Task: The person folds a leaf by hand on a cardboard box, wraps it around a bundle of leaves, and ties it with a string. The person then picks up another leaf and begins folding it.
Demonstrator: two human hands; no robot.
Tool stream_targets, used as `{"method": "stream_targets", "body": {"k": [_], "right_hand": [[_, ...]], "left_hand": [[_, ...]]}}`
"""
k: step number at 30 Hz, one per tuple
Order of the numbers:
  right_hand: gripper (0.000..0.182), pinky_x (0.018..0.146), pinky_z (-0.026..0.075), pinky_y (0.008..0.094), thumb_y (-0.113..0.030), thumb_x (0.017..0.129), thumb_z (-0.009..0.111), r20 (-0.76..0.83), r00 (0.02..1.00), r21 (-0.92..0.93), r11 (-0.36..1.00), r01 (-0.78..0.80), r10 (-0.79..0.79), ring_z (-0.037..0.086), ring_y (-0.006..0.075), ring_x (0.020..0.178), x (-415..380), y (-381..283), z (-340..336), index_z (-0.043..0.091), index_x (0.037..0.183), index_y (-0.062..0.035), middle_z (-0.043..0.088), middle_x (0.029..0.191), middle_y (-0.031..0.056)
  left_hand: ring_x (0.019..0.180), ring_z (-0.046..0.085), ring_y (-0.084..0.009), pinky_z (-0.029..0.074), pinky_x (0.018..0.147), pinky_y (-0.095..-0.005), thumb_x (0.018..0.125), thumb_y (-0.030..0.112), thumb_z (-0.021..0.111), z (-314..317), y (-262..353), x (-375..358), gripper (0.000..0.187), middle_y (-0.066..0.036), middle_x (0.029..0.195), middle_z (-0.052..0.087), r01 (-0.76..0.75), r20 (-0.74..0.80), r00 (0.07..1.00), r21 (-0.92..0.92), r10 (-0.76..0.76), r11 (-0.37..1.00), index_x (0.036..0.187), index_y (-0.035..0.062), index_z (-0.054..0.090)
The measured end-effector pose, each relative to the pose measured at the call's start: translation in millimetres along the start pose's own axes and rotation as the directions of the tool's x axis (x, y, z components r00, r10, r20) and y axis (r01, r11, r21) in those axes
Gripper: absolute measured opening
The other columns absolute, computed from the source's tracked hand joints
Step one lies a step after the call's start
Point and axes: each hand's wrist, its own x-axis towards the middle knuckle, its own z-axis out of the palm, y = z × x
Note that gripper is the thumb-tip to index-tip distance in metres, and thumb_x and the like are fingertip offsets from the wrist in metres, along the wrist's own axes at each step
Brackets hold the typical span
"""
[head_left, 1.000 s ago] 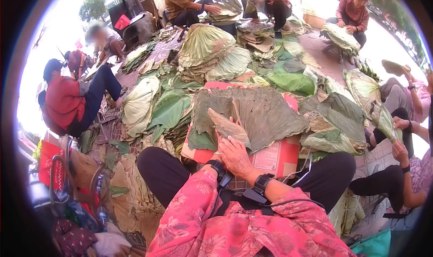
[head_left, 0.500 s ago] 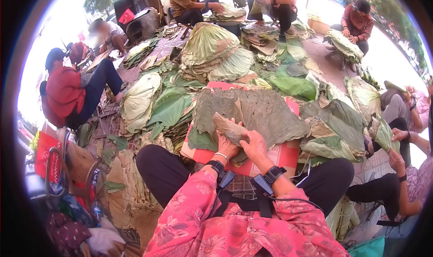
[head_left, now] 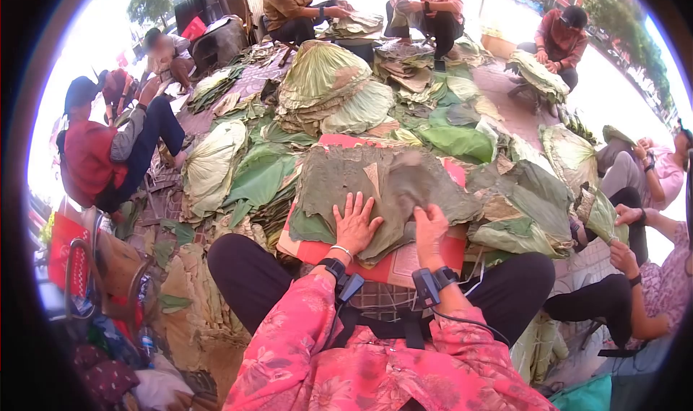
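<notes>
A broad grey-brown dried leaf (head_left: 332, 173), like a lotus leaf, lies spread over a red cardboard box (head_left: 456, 246) in front of my crossed legs. My left hand (head_left: 356, 222) rests flat on the leaf's near left part, fingers spread. At the near right, my right hand (head_left: 432, 232) has its fingers bent together at the leaf, pinching its edge. The leaf's middle is smeared by motion near the right fingertips. A greener leaf (head_left: 309, 227) pokes out beneath on the left.
Beyond the box rises a tall pile of pale green leaves (head_left: 325, 75). More stacks (head_left: 215, 158) lie left, and loose leaves (head_left: 523, 205) lie right. Several people sit around; a co-worker's hands (head_left: 626, 248) hold a folded leaf at right. Bags (head_left: 72, 256) stand at lower left.
The folded brown piece of leaf between my hands has been laid out flat. My left hand has opened onto the leaf, and my right hand has moved slightly right, away from it.
</notes>
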Motion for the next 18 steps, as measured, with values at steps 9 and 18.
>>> {"method": "stream_targets", "body": {"k": [9, 18], "right_hand": [[0.015, 0.033, 0.033, 0.0247, -0.012, 0.076, 0.065, -0.232, 0.864, 0.22, 0.889, -0.402, 0.448, 0.052, 0.014, 0.042, 2.4, 29.7, -34.9, 0.053, 0.072, -0.0035, 0.055, 0.059, 0.0036], [0.02, 0.035, 0.033, 0.0269, -0.013, 0.075, 0.066, -0.224, 0.81, 0.201, 0.839, -0.506, 0.542, 0.05, 0.0139, 0.043, 2.6, 31.8, -46.8, 0.049, 0.069, -0.0066, 0.055, 0.062, 0.0039]], "left_hand": [[0.137, 0.014, -0.0295, 0.009, 0.104, -0.0614, 0.084, 0.054, 0.045, -4.1, 6.4, 0.2, 0.066, -0.011, 0.146, 0.023, 0.016, -0.04, 0.999, 0.007, -0.016, 1.0, 0.136, 0.0158, 0.035], [0.137, 0.013, -0.0309, 0.01, 0.103, -0.0627, 0.081, 0.054, 0.051, -0.7, 4.1, 1.7, 0.069, -0.012, 0.146, 0.022, 0.021, -0.077, 0.997, -0.06, -0.026, 0.998, 0.136, 0.0153, 0.034]]}}
